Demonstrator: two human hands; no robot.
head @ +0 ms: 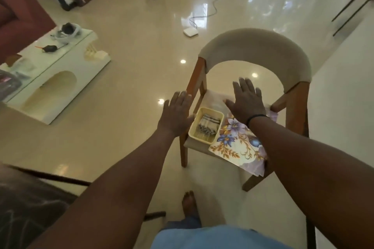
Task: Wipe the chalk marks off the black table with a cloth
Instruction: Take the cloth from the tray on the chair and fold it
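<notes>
Over at the left stands a low white coffee table (66,64) with a few dark odds and ends on it, well apart from the person; no black table with chalk marks shows from where the camera looks, though a dark edge (50,178) at the lower left might belong to one — I cannot tell. Coming across, the left hand (176,115) hangs in the air with fingers straight and spread, holding nothing, just beside the left edge of a small cream plastic basket (206,125) that sits on the seat of a wooden chair (255,50) with a padded, curved back. Inside the basket lies a folded cloth (209,124), pale with dark stripes and a fringe — most likely the wiping cloth. It looks light, soft and limp, so it should droop and unfold when lifted; I would pinch it through the middle of the fold, or bunch it in the palm, rather than take a corner. The basket seems light too and may slide or tip if the cloth snags. Further right, a floral printed sheet (238,143) lies across the seat, beside the basket. The right hand (247,103) hovers above it, fingers straight and splayed, empty, a dark band at the wrist.
</notes>
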